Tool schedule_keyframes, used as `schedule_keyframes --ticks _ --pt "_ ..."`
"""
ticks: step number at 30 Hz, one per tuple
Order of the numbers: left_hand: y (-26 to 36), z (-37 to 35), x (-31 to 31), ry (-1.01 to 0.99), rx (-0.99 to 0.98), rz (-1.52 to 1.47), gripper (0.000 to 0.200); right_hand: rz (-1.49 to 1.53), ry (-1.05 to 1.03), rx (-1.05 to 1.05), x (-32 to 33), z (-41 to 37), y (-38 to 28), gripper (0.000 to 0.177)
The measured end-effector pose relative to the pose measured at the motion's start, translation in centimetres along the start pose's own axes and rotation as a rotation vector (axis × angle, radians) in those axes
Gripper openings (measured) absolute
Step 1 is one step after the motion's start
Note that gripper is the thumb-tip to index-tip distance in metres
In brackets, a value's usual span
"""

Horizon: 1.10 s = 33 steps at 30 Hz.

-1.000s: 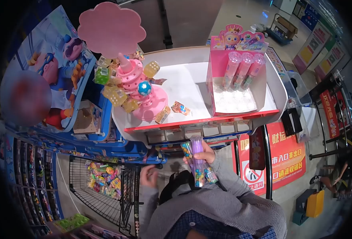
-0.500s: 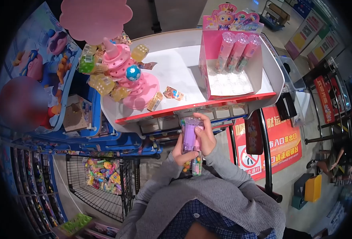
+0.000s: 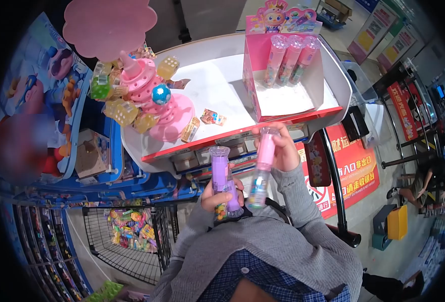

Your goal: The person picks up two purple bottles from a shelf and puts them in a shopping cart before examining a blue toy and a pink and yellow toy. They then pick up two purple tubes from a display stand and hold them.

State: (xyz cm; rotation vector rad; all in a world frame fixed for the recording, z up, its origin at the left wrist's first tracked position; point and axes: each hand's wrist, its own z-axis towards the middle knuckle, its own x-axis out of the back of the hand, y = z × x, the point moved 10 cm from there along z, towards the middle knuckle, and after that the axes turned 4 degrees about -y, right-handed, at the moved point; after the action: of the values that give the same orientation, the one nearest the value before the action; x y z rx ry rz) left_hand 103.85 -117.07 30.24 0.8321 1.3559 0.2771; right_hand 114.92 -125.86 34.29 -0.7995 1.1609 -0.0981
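Note:
My left hand (image 3: 216, 199) is closed around purple candy tubes (image 3: 220, 168), low in front of my chest; at least two seem to be bunched there. In my right hand (image 3: 286, 151) is a pink-topped tube (image 3: 266, 151), gripped near its upper end, with colourful contents in its clear lower part. The two hands are apart. Beyond them, a pink display box (image 3: 251, 75) on the white counter (image 3: 217, 90) holds several pink tubes (image 3: 294, 55) standing at its back.
A pink tiered stand (image 3: 174, 118) with wrapped sweets is at the counter's left, near two loose packets. A wire cart (image 3: 99, 241) holding colourful packages is at lower left. Black rails (image 3: 337, 186) and red signs are at right, where a seated person (image 3: 423, 183) is partly visible.
My hands have separated. The pink tube has moved right and up in my right hand, while my left hand has lowered to the left with the purple tubes.

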Motion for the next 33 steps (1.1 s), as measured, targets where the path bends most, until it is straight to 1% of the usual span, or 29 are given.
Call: schedule_keyframes --ticks 1,2,4,5,7,8,9,11,12,14,17,18,19,21,23,24,25,27,28,30,31,33 --pt "-0.1 -0.1 0.0 -0.006 0.004 0.000 0.076 0.065 -0.009 0.004 0.0 0.4 -0.4 0.023" --pt "-0.1 -0.2 0.0 -0.018 0.001 -0.015 0.075 0.061 -0.005 0.011 -0.1 0.7 -0.9 0.023" --pt "-0.4 -0.5 0.3 -0.033 0.006 -0.028 0.074 0.445 -0.041 -0.096 -1.2 1.2 -0.4 0.015" --pt "-0.5 -0.6 0.3 -0.040 0.011 -0.030 0.074 0.442 -0.037 -0.090 -1.0 1.6 -0.6 0.015" --pt "-0.5 -0.8 0.6 0.022 0.008 -0.011 0.073 0.613 -0.124 -0.175 -2.0 2.1 -0.2 0.019" --pt "-0.5 -0.9 0.6 0.018 0.011 -0.011 0.073 0.602 -0.129 -0.178 -2.2 2.2 -0.4 0.023" --pt "-0.5 -1.0 0.7 0.009 0.007 0.000 0.073 0.600 -0.129 -0.175 -2.1 2.4 -0.4 0.023" --pt "-0.5 -1.1 0.8 0.002 0.005 0.012 0.074 0.738 -0.153 -0.156 -2.2 2.5 -0.6 0.019" --pt "-0.5 -1.2 0.9 0.000 0.005 0.016 0.074 0.739 -0.153 -0.155 -2.2 2.6 -0.6 0.019" --pt "-0.5 -1.3 1.0 -0.001 0.006 0.023 0.074 0.768 -0.066 -0.149 -1.4 2.8 -0.7 0.019" --pt "-0.3 -1.4 0.8 -0.004 0.003 0.030 0.075 0.731 -0.041 -0.108 -0.7 3.3 -1.6 0.020" --pt "-0.2 -1.4 0.7 -0.001 0.003 0.030 0.075 0.683 -0.079 -0.054 -0.5 3.6 -2.4 0.023" --pt "-0.1 -1.5 0.6 0.002 0.003 0.030 0.075 0.545 -0.072 0.014 -0.2 3.8 -3.6 0.025" --pt "-0.3 -1.7 0.8 0.011 0.013 0.039 0.075 0.250 -0.140 0.169 -0.2 4.3 -6.7 0.030" --pt "-0.4 -1.9 1.0 0.020 0.020 0.047 0.075 -0.131 -0.090 0.394 0.0 4.7 -10.8 0.032" --pt "-0.5 -1.9 1.1 0.023 0.021 0.033 0.075 -0.195 -0.108 0.474 -0.6 4.7 -13.0 0.029" --pt "-0.7 -2.0 1.2 0.026 0.021 0.019 0.075 -0.195 -0.110 0.477 -1.7 5.0 -13.9 0.029" --pt "-0.9 -2.2 1.4 0.018 0.024 0.013 0.075 -0.689 0.094 0.824 -4.4 3.3 -17.9 0.025" --pt "-1.0 -2.2 1.5 0.013 0.029 0.003 0.075 -0.687 0.092 0.826 -5.1 3.7 -18.3 0.025" --pt "-1.0 -2.3 1.5 0.009 0.023 0.004 0.074 -0.898 0.081 0.839 -7.0 4.5 -18.6 0.024" --pt "-1.0 -2.3 1.5 0.005 0.020 0.002 0.074 -0.896 0.081 0.840 -6.9 5.0 -18.6 0.024" --pt "-1.2 -2.5 1.6 0.003 0.018 0.000 0.074 -1.045 0.038 0.747 -6.8 7.0 -17.7 0.023"
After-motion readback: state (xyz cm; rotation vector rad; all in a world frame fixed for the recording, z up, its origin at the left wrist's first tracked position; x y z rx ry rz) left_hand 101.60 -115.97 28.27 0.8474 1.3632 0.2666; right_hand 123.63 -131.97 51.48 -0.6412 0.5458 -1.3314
